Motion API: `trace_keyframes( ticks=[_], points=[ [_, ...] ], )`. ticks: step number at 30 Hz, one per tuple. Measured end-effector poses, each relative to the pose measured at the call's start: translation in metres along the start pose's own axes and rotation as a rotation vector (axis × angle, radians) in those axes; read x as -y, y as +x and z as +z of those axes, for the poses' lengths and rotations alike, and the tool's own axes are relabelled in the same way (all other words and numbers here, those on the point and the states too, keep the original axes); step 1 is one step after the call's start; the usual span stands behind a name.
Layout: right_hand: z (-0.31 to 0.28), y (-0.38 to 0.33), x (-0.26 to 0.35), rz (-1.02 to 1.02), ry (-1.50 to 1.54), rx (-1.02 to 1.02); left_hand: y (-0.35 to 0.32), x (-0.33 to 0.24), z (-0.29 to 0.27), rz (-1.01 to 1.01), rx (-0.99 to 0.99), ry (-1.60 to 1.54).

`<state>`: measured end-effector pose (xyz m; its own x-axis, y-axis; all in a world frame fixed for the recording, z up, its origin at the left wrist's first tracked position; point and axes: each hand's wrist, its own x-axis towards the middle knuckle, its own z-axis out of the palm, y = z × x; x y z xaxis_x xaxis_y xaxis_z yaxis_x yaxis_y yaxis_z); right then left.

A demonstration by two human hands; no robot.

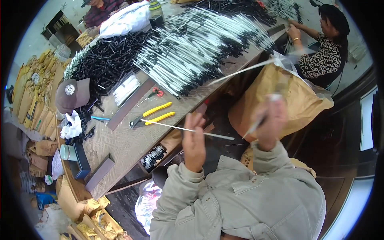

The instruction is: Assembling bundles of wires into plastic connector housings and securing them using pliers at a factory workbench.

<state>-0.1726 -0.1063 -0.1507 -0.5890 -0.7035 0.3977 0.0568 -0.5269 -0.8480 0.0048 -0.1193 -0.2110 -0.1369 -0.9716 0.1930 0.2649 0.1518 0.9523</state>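
My left hand (195, 144) is raised in front of my chest, past the table's near edge. A thin white stick (216, 136) crosses its fingers; one end reaches back toward the yellow-handled pliers (154, 114) on the table. The grip looks light, with the fingertips pointing up. To its right, my right hand (272, 122) is smeared by motion, its fingers curled round something pale. A slim piece, dark near the hand and pale at its tip, sticks out at the lower left. Above that hand, another long white stick (244, 74) shows as a blurred streak.
A large heap of white sticks with black ends (192, 48) covers the table, beside a pile of black pieces (116, 58). A cap (73, 95) lies at the left. A paper-lined bag (276, 92) stands at right. Two people work at the far side.
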Motion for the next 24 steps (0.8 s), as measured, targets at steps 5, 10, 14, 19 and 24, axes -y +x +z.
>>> trace_keyframes(
  ticks=[5,10,14,19,24],
  points=[
    [0.043,-0.054,-0.053,0.282,-0.02,0.486,0.0,-0.04,-0.021,0.199,-0.3,0.198],
    [0.043,-0.05,-0.055,0.207,0.003,0.441,0.001,-0.042,-0.072,0.34,0.088,0.938],
    [0.043,-0.052,-0.053,0.272,0.018,0.498,-0.008,-0.036,-0.063,0.111,-0.085,0.744],
    [0.058,-0.069,-0.051,0.272,-0.189,0.756,0.003,-0.04,-0.049,0.111,-0.325,0.215],
    [0.07,-0.07,-0.056,-0.176,-0.395,1.041,-0.002,-0.036,-0.059,0.063,-0.554,-0.259]
  ],
)
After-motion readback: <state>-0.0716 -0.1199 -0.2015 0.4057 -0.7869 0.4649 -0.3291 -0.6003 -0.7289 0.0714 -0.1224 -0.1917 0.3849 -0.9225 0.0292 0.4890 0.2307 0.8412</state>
